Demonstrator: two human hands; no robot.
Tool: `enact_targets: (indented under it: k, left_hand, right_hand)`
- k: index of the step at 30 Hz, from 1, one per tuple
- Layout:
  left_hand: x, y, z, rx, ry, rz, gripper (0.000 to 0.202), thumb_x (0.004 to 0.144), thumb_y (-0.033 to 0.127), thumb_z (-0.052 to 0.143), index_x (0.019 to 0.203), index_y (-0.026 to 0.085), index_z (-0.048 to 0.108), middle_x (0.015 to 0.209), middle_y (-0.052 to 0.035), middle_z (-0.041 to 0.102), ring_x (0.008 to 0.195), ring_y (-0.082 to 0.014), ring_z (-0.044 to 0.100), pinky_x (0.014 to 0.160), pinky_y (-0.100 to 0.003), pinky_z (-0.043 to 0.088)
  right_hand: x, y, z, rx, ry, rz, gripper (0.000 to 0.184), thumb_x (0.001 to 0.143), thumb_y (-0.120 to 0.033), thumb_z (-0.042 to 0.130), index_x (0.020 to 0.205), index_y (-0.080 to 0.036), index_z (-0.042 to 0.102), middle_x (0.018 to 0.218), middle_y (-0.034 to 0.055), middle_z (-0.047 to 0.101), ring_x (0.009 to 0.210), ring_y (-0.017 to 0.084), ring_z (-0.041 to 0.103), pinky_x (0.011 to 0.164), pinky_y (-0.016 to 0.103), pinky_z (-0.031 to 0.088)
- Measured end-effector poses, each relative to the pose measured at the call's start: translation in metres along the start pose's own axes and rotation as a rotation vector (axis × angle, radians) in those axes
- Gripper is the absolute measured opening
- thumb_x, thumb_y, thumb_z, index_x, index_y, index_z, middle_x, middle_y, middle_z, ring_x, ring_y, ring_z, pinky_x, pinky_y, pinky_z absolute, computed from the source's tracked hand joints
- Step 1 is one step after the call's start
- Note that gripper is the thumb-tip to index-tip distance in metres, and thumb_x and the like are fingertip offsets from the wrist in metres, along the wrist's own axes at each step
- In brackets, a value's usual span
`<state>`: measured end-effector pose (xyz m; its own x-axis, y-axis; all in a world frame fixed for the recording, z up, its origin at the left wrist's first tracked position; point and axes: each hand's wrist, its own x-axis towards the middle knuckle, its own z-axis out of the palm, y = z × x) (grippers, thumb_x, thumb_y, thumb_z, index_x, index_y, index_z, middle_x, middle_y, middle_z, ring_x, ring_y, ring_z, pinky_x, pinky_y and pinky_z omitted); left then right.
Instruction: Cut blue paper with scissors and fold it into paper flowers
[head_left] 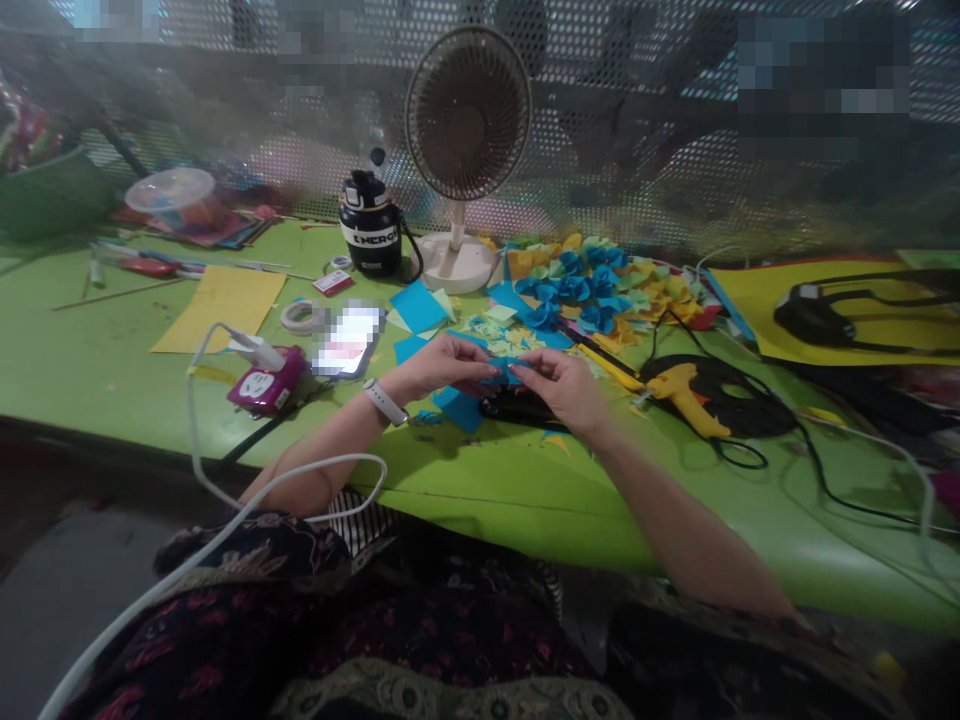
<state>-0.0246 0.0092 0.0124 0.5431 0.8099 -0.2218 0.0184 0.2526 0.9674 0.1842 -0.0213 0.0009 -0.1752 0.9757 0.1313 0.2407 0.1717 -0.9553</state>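
A small piece of blue paper is pinched between my two hands above the green table. My left hand, with a pale watch on its wrist, grips the paper's left side. On the right side, my right hand closes thumb and fingers on it. Whether the paper is folded I cannot tell. Below the hands lies a dark object, partly covered. Blue paper squares and small paper scraps lie around them. Behind is a pile of blue, yellow and pale green paper flowers.
A yellow glue gun lies at the right beside scissors and a black cord. A fan and black bottle stand at the back. Phone, tape roll and purple power socket are left; a white cable crosses my left arm.
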Motion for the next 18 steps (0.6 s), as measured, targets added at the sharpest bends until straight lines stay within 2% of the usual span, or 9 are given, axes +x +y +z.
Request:
enact_targets:
  k: [7,13,16,18]
  left_hand:
    - [0.002,-0.002,0.000,-0.041,0.003,0.007,0.020,0.068,0.017,0.085,0.079,0.010,0.069,0.070,-0.0035,0.073,0.063,-0.0113,0.070,0.065,-0.024,0.060]
    - [0.000,0.000,0.003,-0.055,0.006,0.004,0.021,0.068,0.019,0.085,0.078,0.010,0.069,0.069,-0.0032,0.073,0.063,-0.0116,0.070,0.065,-0.024,0.060]
    - [0.000,0.001,-0.002,-0.039,0.023,0.002,0.019,0.069,0.017,0.084,0.077,0.010,0.068,0.069,-0.0038,0.073,0.063,-0.0122,0.070,0.066,-0.026,0.060]
    - [0.003,0.002,-0.012,-0.034,0.073,0.001,0.020,0.069,0.015,0.084,0.076,0.010,0.067,0.069,-0.0043,0.073,0.064,-0.0129,0.071,0.069,-0.027,0.060]
  right_hand:
    - [-0.001,-0.001,0.001,0.000,-0.001,0.012,0.035,0.072,-0.053,0.076,0.082,-0.021,0.068,0.074,0.0019,0.071,0.062,0.018,0.065,0.065,0.035,0.055]
    - [-0.001,0.001,0.001,-0.004,0.017,0.012,0.035,0.071,-0.053,0.077,0.082,-0.021,0.068,0.073,0.0017,0.071,0.063,0.018,0.066,0.065,0.034,0.056]
    - [-0.001,0.001,0.001,-0.024,0.011,0.004,0.033,0.073,-0.053,0.076,0.083,-0.022,0.067,0.073,0.0018,0.071,0.065,0.019,0.068,0.068,0.035,0.056]
    - [0.000,0.000,-0.001,-0.047,0.016,-0.006,0.033,0.074,-0.052,0.075,0.084,-0.022,0.067,0.074,0.0026,0.072,0.068,0.020,0.069,0.071,0.037,0.057]
